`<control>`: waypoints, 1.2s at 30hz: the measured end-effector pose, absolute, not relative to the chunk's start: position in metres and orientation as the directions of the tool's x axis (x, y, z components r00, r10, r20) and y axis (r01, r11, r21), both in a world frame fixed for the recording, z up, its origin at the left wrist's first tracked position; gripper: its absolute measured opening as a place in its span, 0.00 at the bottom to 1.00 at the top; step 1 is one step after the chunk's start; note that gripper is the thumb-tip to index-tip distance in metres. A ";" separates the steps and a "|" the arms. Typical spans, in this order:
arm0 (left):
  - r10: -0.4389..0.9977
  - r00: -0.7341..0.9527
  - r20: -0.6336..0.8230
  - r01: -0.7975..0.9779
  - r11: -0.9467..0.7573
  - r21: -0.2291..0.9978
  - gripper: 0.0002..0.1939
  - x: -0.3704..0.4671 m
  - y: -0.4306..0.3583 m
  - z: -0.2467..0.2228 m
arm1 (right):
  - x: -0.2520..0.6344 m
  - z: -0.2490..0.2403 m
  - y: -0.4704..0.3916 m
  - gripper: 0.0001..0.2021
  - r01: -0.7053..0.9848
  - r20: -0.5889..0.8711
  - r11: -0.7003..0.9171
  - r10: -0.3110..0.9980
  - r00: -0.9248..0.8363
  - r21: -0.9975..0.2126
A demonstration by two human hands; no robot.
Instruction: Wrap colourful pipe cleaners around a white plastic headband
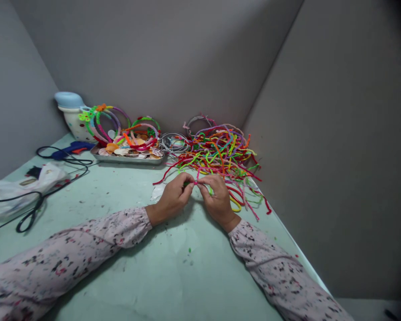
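Both hands meet over the middle of the table, fingertips almost touching. My left hand [174,196] pinches one side of a small pink pipe cleaner [195,182]. From the other side my right hand [217,199] pinches the same piece, and a short pink end rises between the fingers. A bit of green shows by the left fingertips; whether it joins the pink piece I cannot tell. Just beyond my hands lies a tangled heap of many-coloured pipe cleaners [217,149].
A metal tray [130,159] holds round patches and pipe-cleaner-wrapped headbands [108,127]. Bare hoops [173,142] lie beside it. At the left are a blue-lidded container [74,118], a blue tool [70,150], a black cord [40,200] and a white plastic bag [48,177]. Grey walls enclose the table [173,276].
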State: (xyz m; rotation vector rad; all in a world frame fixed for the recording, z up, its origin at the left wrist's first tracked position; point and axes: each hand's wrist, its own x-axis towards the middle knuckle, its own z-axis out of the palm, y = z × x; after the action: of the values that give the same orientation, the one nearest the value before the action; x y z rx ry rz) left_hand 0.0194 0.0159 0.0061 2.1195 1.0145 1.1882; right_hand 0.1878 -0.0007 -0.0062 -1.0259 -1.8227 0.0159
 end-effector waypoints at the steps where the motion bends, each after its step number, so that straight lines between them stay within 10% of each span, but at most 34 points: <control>1: 0.801 0.338 0.494 0.363 -0.595 0.717 0.05 0.019 0.016 0.006 | 0.188 -0.006 -0.001 0.06 0.634 0.749 0.639 0.648 -0.138 -0.436; 36: 0.783 0.343 0.519 0.389 -0.622 0.680 0.06 0.020 0.015 0.004 | 0.187 -0.005 -0.001 0.06 0.630 0.704 0.620 0.692 -0.157 -0.468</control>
State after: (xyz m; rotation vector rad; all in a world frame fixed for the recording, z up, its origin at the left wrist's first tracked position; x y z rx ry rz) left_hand 0.0198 0.0147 0.0042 2.1723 1.0257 1.2024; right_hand 0.1873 -0.0008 -0.0047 -1.0598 -1.8527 0.0791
